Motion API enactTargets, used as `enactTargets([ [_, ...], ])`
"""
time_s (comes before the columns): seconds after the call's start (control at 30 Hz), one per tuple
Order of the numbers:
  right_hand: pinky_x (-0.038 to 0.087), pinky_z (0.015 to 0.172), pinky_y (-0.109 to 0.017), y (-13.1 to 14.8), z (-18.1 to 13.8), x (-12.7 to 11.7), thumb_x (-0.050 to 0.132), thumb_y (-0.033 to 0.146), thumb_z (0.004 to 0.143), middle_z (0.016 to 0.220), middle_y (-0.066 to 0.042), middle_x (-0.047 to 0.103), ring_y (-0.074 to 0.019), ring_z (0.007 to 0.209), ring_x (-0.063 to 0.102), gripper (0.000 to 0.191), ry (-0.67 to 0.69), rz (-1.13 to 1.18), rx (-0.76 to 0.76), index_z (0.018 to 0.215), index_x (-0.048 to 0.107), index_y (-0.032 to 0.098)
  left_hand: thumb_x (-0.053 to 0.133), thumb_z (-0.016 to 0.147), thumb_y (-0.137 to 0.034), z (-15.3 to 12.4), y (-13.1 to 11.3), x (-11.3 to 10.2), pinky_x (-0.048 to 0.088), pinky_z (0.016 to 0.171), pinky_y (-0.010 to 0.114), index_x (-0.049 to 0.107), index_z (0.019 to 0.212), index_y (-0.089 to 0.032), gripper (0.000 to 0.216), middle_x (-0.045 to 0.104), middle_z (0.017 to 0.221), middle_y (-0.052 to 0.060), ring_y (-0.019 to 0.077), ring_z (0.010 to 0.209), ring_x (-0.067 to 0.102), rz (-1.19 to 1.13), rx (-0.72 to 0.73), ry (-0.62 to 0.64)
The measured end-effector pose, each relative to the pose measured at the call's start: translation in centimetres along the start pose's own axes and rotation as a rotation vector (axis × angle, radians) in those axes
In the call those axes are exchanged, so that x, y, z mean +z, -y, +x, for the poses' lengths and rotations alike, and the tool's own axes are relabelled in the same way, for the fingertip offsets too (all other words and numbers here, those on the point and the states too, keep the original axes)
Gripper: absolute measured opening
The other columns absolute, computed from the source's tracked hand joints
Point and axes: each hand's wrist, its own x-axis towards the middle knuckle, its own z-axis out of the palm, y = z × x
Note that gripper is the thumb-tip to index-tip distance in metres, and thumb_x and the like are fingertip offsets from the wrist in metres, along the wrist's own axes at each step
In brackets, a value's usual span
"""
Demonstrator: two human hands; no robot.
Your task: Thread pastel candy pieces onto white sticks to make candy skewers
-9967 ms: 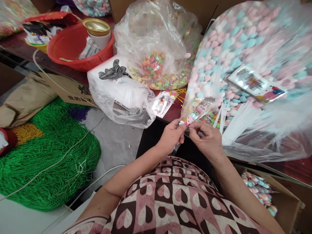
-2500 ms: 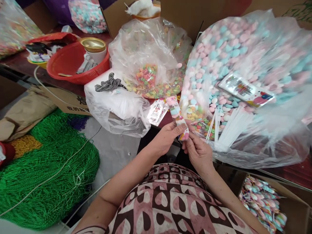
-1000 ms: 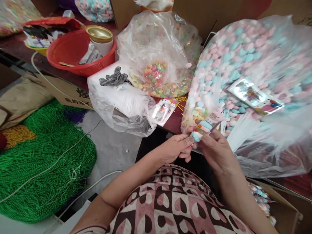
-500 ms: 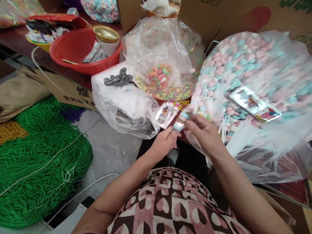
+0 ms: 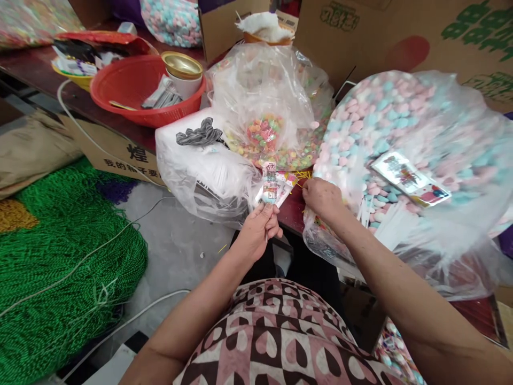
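Printed candy sachet (image 5: 270, 181) in our left hand (image 5: 258, 229), our right hand (image 5: 324, 200) by the yellow twist ties (image 5: 303, 175)
We pinch its near end, long axis pointing away from us; the ties lie just beside our bunched right fingers, that hand the nearer, though whether it grips one we cannot tell.

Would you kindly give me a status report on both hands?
Left hand pinching the candy packet at its near end. Right hand curled beside the yellow strips, grip hidden. Flat printed packets partly behind the candy packet; no blockage seen.
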Motion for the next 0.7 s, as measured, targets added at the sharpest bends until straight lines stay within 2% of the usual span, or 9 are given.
enactTargets([
  [0.1, 0.043, 0.071, -0.033, 0.0, 0.4, 0.3, 0.037, 0.019, 0.094, 0.103, -0.021, 0.070, -0.0280, 0.093, 0.066, 0.036, -0.008, -0.005, 0.024, 0.110, 0.068, 0.010, 0.070, 0.080, -0.047, 0.1, 0.0, 0.0, 0.043, 0.050, 0.019, 0.054, 0.081, -0.016, 0.035, 0.032, 0.049, -0.012, 0.0020, 0.039, 0.031, 0.002, 0.007, 0.001],
  [0.23, 0.042, 0.066, -0.033, -1.1, 0.2, -1.3, 0.041, 0.019, 0.092, 0.102, -0.020, 0.070, -0.0282, 0.089, 0.067, 0.033, -0.007, -0.019, 0.018, 0.106, 0.070, 0.011, 0.071, 0.080, -0.047, 0.0, -0.3, 0.0, 0.044, 0.050, 0.019, 0.054, 0.082, -0.016, 0.035, 0.033, 0.048, -0.012, 0.0021, 0.039, 0.032, 0.026, 0.015, -0.015],
  [0.37, 0.040, 0.061, -0.032, -3.0, -1.8, -3.4, 0.045, 0.018, 0.087, 0.095, -0.016, 0.070, -0.0259, 0.079, 0.066, 0.027, -0.133, 0.002, 0.045, 0.092, 0.072, 0.014, 0.071, 0.078, -0.048, -0.1, -0.1, 0.2, 0.040, 0.047, 0.018, 0.055, 0.082, -0.016, 0.036, 0.035, 0.050, -0.012, 0.0020, 0.038, 0.033, 0.064, 0.001, 0.006],
  [0.47, 0.041, 0.060, -0.031, -3.7, -4.2, -4.0, 0.052, 0.022, 0.082, 0.079, -0.009, 0.069, -0.0212, 0.068, 0.062, 0.019, -0.205, 0.303, 0.030, 0.076, 0.069, 0.017, 0.070, 0.078, -0.048, 0.1, 0.3, 0.6, 0.027, 0.039, 0.015, 0.054, 0.083, -0.017, 0.035, 0.036, 0.051, -0.011, 0.0016, 0.037, 0.029, 0.096, -0.033, 0.020],
  [0.6, 0.042, 0.054, -0.026, -2.7, -7.7, -3.3, 0.058, 0.036, 0.082, 0.063, 0.000, 0.063, -0.0139, 0.054, 0.055, 0.019, -0.116, 0.964, -0.054, 0.076, 0.065, 0.019, 0.066, 0.079, -0.051, 0.6, 1.2, 1.2, 0.014, 0.037, 0.016, 0.054, 0.083, -0.017, 0.036, 0.035, 0.052, -0.010, 0.0010, 0.037, 0.024, 0.200, -0.082, 0.028],
  [0.63, 0.042, 0.054, -0.025, -2.2, -8.4, -2.9, 0.058, 0.036, 0.082, 0.063, 0.000, 0.062, -0.0133, 0.054, 0.054, 0.019, -0.088, 1.038, -0.078, 0.076, 0.065, 0.019, 0.065, 0.079, -0.051, 0.7, 1.4, 1.4, 0.013, 0.038, 0.015, 0.054, 0.083, -0.017, 0.036, 0.034, 0.052, -0.011, 0.0010, 0.037, 0.023, 0.228, -0.091, 0.039],
  [0.7, 0.042, 0.054, -0.024, -1.5, -9.3, -2.4, 0.058, 0.032, 0.080, 0.064, 0.000, 0.063, -0.0130, 0.056, 0.055, 0.015, -0.080, 1.030, -0.105, 0.075, 0.064, 0.019, 0.063, 0.080, -0.051, 0.8, 1.9, 1.8, 0.013, 0.038, 0.015, 0.053, 0.083, -0.017, 0.035, 0.032, 0.053, -0.011, 0.0013, 0.039, 0.022, 0.274, -0.095, 0.071],
])
